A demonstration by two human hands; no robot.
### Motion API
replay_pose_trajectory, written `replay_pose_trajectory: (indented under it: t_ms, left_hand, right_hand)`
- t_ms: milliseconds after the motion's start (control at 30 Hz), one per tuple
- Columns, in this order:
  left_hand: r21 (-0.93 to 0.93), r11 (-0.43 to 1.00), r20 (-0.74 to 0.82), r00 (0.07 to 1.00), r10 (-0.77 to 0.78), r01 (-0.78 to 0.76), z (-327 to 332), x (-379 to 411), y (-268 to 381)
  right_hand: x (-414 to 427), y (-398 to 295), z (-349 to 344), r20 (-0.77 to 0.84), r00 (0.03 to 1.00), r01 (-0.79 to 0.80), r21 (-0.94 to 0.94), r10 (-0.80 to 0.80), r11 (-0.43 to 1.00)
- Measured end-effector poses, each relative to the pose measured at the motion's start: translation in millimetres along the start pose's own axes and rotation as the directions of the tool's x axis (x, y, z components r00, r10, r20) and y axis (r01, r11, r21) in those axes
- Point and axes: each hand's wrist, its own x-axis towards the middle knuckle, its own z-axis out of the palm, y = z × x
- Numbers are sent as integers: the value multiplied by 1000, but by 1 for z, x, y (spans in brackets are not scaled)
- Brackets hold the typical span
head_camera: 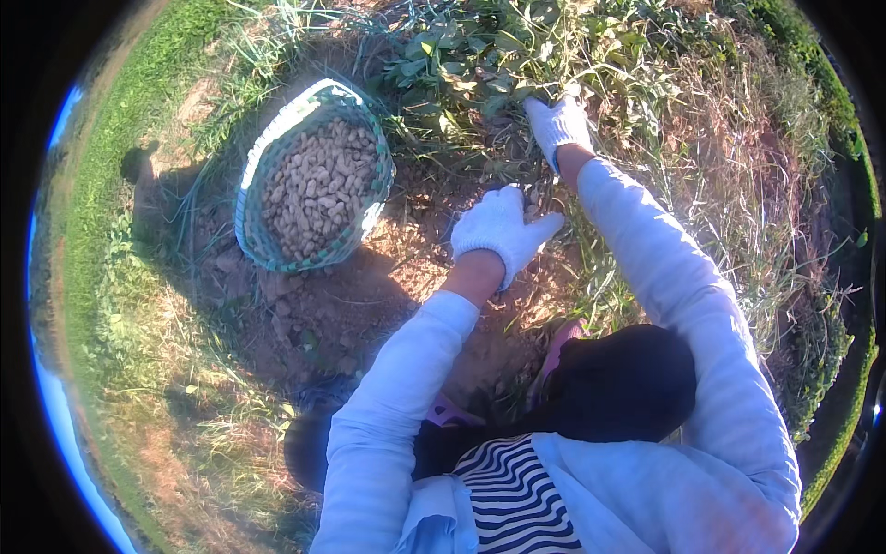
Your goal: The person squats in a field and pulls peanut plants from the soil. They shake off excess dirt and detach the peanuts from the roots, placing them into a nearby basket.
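My left hand (500,228), in a white knitted glove, is low over the bare soil, its thumb spread away from the fingers; its fingertips point at the dirt beside some small pale things. Farther forward and to the right, my right hand (559,124), gloved alike, reaches into the base of the leafy plants (588,62). Its fingertips are partly hidden there, so whether it grips a stem cannot be told. Left of both hands stands a green and white woven basket (247,208), tilted in view, holding many unshelled peanuts (322,187).
Dry grass and weeds (727,159) lie along the right side. Green grass (104,208) borders the left. Crumbly soil (332,318) lies between the basket and my feet, which wear pink shoes (554,353). The basket's shadow falls on the soil.
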Motion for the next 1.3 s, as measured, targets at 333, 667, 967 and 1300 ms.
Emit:
replay_pose_trajectory:
  t_ms: [333, 667, 967, 1300]
  left_hand:
    - [15, 1000, -198, 980, 26, -24, 64, 21, -26]
    - [-390, 834, -519, 842, 150, -389, 8, 20, -48]
    - [225, 845, -696, 687, -209, 485, -119, 25, -148]
    - [-70, 864, -247, 848, 469, -499, -52, 10, -28]
  right_hand:
    - [-16, -3, 20, 15, 999, 32, 19, -32, 999]
    - [78, 74, -25, -50, 994, -83, 200, 95, 976]
    - [99, 88, -44, 589, 803, -455, 700, -85, 550]
    - [91, 81, -34, 500, 863, -423, 635, 74, 647]
